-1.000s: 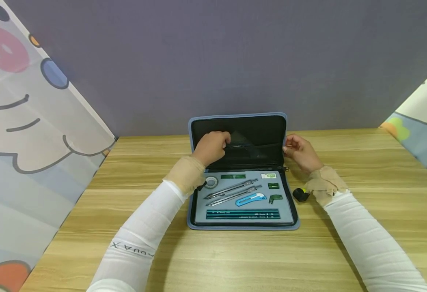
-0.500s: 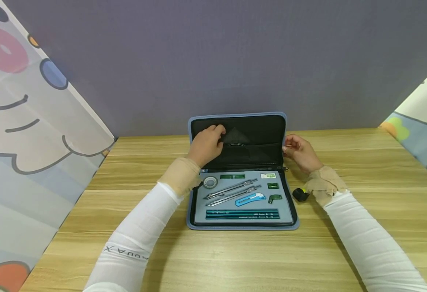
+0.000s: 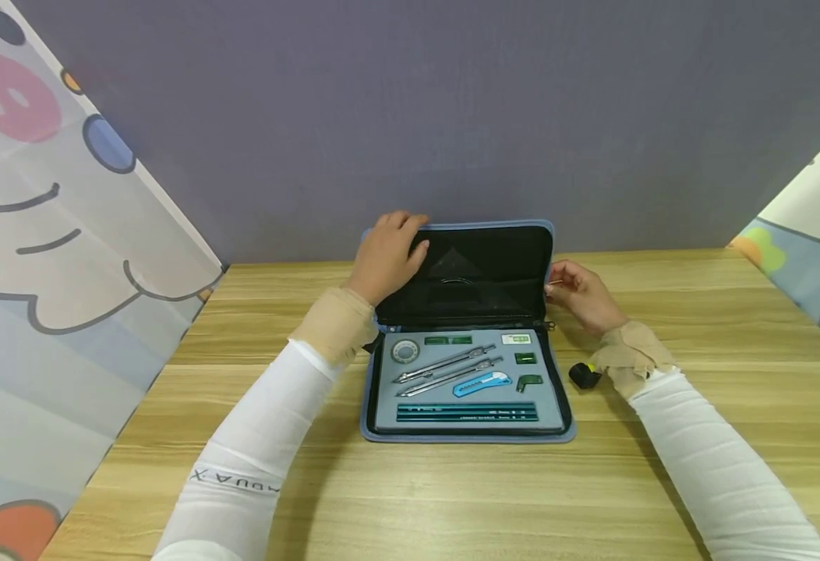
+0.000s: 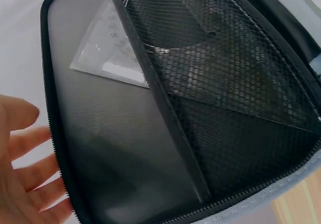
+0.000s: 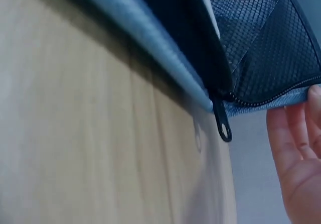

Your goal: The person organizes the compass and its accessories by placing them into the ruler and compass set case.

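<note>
A blue-edged zippered case [image 3: 375, 421] stands open on the table, its black lid [image 3: 501, 257] raised. In the head view my left hand [image 3: 387, 257] is at the lid's top left corner. The left wrist view shows its fingers reaching behind the zippered edge and the thumb apart from it. My right hand [image 3: 581, 296] pinches the lid's right edge low down, with the thumb in front. In the lid's mesh pocket [image 4: 241, 58] lies a clear triangular set square [image 4: 108, 50]. The grey tray holds two compasses [image 3: 445, 365], a blue utility knife [image 3: 482, 383] and dark green pencils [image 3: 466, 412].
Small green pieces [image 3: 525, 358], a white eraser-like block [image 3: 516, 339] and a round disc [image 3: 404, 351] also sit in the tray. A black zipper pull [image 5: 222, 123] hangs at the hinge. Behind the wooden table [image 3: 452, 491] rises a grey wall [image 3: 410, 117].
My left hand has drawn out from in front of the lid's pocket and moved up and left to the lid's top edge. The right hand keeps its grip at the right edge.
</note>
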`<state>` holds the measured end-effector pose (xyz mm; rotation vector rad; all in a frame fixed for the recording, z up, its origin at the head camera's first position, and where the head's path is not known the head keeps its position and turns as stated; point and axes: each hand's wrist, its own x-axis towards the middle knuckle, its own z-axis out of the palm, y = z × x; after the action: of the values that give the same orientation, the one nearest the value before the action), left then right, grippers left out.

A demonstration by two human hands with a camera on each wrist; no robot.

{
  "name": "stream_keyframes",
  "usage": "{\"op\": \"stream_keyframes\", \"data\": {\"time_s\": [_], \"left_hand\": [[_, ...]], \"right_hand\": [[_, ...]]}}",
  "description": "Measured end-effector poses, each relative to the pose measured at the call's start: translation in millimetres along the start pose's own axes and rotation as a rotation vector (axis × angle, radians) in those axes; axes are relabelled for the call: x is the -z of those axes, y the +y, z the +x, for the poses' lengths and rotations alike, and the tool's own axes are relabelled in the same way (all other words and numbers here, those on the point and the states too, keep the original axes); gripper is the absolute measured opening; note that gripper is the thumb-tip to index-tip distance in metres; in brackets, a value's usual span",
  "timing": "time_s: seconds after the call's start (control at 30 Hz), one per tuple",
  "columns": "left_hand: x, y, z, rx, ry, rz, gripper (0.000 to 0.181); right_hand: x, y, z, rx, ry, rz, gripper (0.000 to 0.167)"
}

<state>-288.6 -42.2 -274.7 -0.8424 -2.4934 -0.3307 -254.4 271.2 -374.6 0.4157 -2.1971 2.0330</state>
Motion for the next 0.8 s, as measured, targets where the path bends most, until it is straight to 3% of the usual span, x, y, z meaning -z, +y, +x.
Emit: {"op": "stream_keyframes", "data": {"time_s": [0.1, 0.37, 0.57, 0.8], "left_hand": [[3.1, 1.8, 3.2, 0.022, -0.065, -0.024, 0.033], [17.2, 7.1, 2.1, 0.019, -0.07, -0.11, 0.026], [33.6, 19.0, -8.2, -0.023, -0.118, -0.099, 0.025], [43.9, 34.5, -23.2, -0.074, -0.177, -0.1, 0.024]], "right_hand": [[1.1, 0.0, -0.7, 0.001, -0.015, -0.01, 0.02], [8.1, -6.1, -1.8, -0.004, -0.095, -0.069, 0.015], [16.2, -12.0, -3.2, -0.091, -0.23, -0.258, 0.017], [27.1, -10.1, -5.6, -0.205, -0.338, -0.353, 0.021]]}}
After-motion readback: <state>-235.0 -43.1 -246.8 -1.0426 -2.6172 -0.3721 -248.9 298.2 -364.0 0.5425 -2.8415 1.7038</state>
